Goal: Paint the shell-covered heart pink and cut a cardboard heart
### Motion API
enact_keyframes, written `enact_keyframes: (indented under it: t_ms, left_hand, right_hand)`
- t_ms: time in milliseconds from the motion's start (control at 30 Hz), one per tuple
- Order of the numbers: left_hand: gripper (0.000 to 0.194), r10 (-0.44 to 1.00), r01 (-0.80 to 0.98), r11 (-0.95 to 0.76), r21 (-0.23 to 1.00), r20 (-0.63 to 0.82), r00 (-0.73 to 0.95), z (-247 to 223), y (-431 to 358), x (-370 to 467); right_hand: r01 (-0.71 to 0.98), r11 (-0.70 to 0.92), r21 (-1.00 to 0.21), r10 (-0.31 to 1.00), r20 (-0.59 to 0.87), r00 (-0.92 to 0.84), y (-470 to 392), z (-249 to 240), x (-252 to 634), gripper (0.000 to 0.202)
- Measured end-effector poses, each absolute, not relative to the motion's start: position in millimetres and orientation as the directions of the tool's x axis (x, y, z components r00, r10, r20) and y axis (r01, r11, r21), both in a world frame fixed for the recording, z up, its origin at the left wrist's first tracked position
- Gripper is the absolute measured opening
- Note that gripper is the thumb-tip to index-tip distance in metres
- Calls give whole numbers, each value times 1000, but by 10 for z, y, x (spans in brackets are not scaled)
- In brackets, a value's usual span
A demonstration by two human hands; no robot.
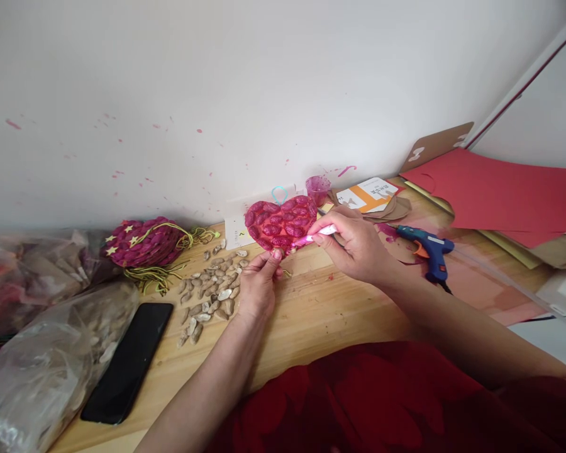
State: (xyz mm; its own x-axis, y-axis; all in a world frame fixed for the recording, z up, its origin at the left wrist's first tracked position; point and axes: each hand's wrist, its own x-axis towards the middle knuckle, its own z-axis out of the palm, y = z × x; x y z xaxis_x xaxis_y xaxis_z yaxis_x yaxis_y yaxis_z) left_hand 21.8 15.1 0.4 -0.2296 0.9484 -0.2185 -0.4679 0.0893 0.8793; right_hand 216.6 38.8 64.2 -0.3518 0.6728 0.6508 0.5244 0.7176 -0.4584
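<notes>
While the left hand (pixel 260 280) pinches a magenta shell-covered heart (pixel 282 221) by its edge, the right hand (pixel 351 242) grips a slim white tool (pixel 328 230) (wooden tabletop (pixel 311 321) stretching below).

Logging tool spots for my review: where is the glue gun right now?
In the head view, the glue gun lies on the right side of the table, between the right hand and the red paper.

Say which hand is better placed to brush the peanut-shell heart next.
Probably the right hand: it already holds the white-handled brush, with the tip at the lower part of the peanut-shell heart. The left hand is busy, pinching the heart's lower edge.
</notes>
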Motion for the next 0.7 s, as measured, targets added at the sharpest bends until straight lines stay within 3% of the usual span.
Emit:
enact_keyframes:
  t_ms: [700]
  left_hand:
    - [42,940,-420,9,908,-151,-305,32,139,227]
  right_hand:
    - [505,720,-476,679,634,-371,390,648,2161,6]
